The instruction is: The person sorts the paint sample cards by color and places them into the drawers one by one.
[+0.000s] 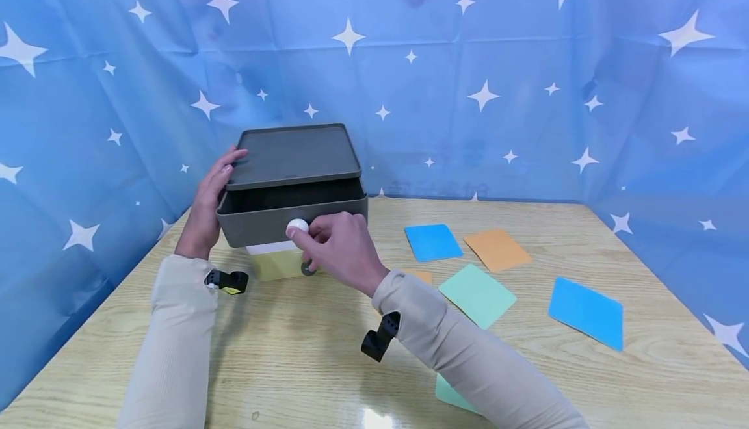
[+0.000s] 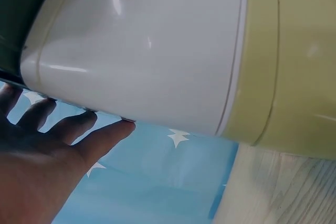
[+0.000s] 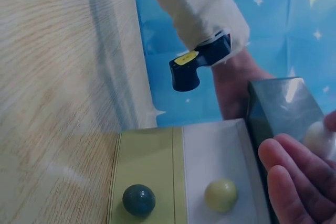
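A small drawer cabinet point(image 1: 295, 155) with a dark grey top stands at the far left of the table. Its dark grey top drawer point(image 1: 257, 226) is pulled out, and the visible inside looks dark. My right hand point(image 1: 345, 247) pinches that drawer's round white knob point(image 1: 298, 224) between thumb and fingers. Against the cabinet's left side rests my left hand point(image 1: 207, 211), fingers extended; the left wrist view shows their tips at the side wall point(image 2: 142, 61). Below, the right wrist view shows a white drawer with a yellow knob point(image 3: 220, 195) and a yellow drawer with a dark knob point(image 3: 139, 200).
To the right lie several flat coloured cards, among them a blue card point(image 1: 433, 242), an orange card point(image 1: 497, 249), a green card point(image 1: 478, 296) and another blue card point(image 1: 587, 312). My right forearm partly covers others. A blue star-patterned curtain point(image 1: 409, 91) hangs behind the wooden table point(image 1: 292, 351).
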Demonstrator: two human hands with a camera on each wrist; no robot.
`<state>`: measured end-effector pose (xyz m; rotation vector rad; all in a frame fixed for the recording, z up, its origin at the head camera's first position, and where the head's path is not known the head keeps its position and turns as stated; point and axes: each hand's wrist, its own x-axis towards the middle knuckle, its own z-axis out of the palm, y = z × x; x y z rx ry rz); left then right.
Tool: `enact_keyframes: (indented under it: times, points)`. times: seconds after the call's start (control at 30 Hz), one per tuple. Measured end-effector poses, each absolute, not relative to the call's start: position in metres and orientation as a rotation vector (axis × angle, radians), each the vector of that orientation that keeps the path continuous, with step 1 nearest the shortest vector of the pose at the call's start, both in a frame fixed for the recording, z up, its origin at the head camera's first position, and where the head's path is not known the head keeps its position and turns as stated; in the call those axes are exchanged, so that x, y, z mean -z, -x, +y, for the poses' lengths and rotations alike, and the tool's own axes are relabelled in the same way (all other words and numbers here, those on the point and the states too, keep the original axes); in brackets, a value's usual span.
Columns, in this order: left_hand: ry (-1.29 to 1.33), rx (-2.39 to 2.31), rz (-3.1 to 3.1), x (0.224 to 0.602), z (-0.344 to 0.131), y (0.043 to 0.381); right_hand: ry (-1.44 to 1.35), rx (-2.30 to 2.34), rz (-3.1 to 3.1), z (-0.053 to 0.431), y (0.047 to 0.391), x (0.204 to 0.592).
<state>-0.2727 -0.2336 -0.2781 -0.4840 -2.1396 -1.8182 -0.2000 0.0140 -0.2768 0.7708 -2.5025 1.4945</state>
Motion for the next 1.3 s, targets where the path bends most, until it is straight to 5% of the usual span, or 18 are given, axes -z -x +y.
enact_keyframes:
  times: [1.3]
  points:
    - [0.534, 1.843, -2.128, 0.278, -0.235, 0.274, -0.852, -1.347, -2.449, 0.018, 0.180, 0.279]
